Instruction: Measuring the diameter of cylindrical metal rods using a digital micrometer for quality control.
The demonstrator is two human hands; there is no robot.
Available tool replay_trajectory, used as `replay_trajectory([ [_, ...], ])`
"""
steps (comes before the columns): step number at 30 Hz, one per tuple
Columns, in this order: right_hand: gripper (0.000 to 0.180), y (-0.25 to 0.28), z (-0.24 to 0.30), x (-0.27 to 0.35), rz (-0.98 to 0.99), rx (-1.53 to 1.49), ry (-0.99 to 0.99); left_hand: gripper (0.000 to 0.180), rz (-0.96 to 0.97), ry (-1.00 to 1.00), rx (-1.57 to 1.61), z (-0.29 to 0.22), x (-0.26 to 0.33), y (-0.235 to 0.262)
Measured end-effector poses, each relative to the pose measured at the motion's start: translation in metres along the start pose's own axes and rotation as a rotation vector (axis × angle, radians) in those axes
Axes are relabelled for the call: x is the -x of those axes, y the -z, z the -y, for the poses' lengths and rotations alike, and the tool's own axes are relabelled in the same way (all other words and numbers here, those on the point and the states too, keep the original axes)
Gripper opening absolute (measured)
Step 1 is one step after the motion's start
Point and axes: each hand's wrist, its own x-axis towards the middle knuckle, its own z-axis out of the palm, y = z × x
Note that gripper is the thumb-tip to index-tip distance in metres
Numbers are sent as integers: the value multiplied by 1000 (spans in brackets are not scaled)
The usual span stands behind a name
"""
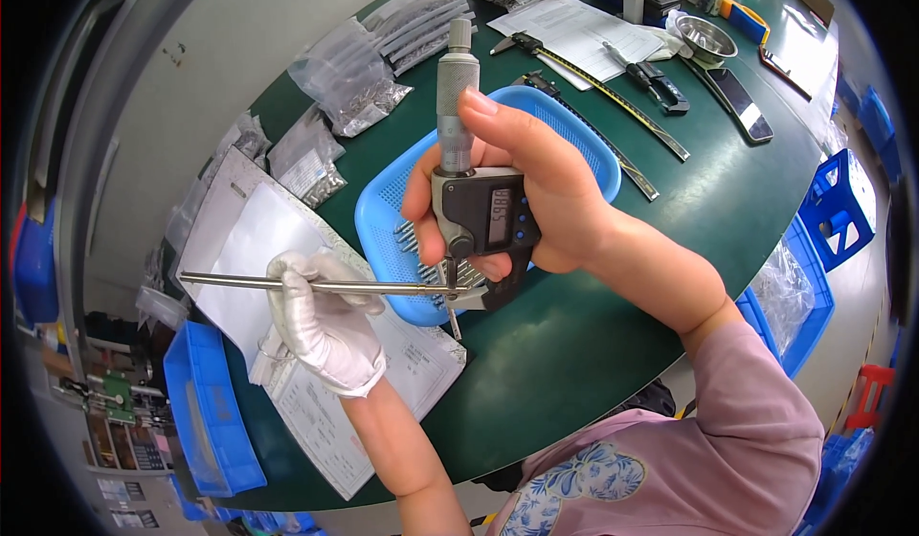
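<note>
The left hand (321, 330), in a white glove, has its fingers curled shut around a thin metal rod (316, 285). The rod lies level and pokes out well past the glove to the left; to the right it runs on into the jaws of a micrometer (474, 206). The gloved fingers (297, 270) wrap over the rod near its middle, thumb side toward the micrometer, so most of the rod's right half is bare between the glove and the tool.

Under the glove, left of the micrometer, lies a stack of papers (287, 383) with a clear bag on top, on a green table (593, 325). Behind and below the micrometer sits a blue basket (383, 211) with small metal pins in it.

The right hand (536, 191), bare, is closed on the micrometer and holds it upright, its knurled barrel pointing up. The thumb lies along the barrel's right side, the other fingers come round the dark body from behind on the left, and the display faces out between them. The rod's right tip meets the micrometer just below those fingers.

Right of the micrometer, farther across the table, lie a caliper (593, 81) on a sheet, a steel rule and a metal bowl (706, 38).
</note>
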Motion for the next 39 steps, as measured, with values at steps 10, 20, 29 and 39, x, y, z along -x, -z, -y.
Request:
replay_trajectory([
  [10,69,-1,-3,-1,-22,-60,12,21,24,-1,22,0,-1,0],
  [20,67,-2,-3,-2,-25,-15,32,24,61,2,-17,2,-1,-1],
  [29,66,0,-2,-1,-10,-16,9,23,43,13,-5,1,1,-2],
  [39,67,0,-6,-2,-15,-162,3,23,46,19,-4,0,1,-2],
])
